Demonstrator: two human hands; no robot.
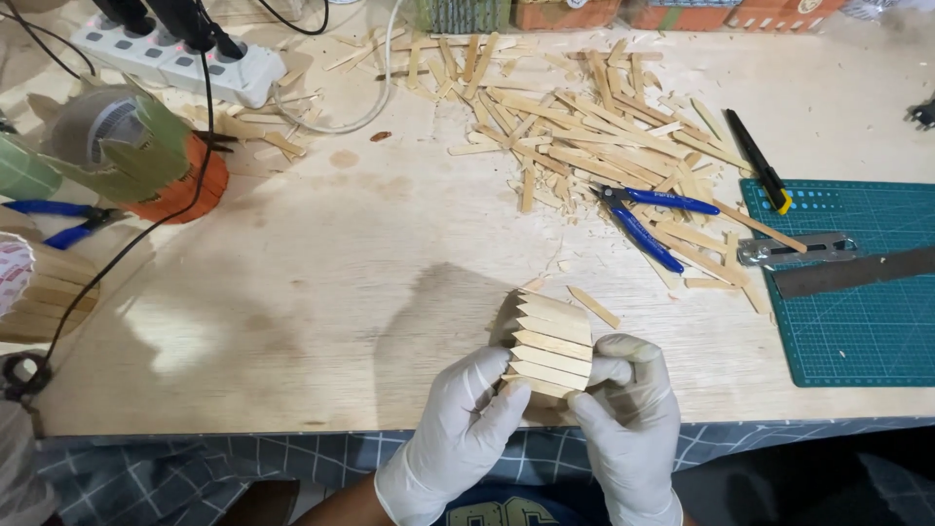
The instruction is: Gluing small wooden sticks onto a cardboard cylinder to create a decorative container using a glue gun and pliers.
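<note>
Both hands are wearing white gloves and are closing around a small curved piece made of overlapping wooden sticks point(547, 349), near the front edge of the tabletop point(321, 321). The left hand point(466, 429) is gripping its left side, and the right hand point(628, 414) is gripping its right side. To the left of the hands, the tabletop is lying bare and is giving wide room. Toward the far edge, a heap of loose sticks point(584, 136) is spreading, with blue-handled pliers point(643, 219) lying on it. At the right edge, a green cutting mat point(857, 312) is carrying a metal ruler point(857, 271).
</note>
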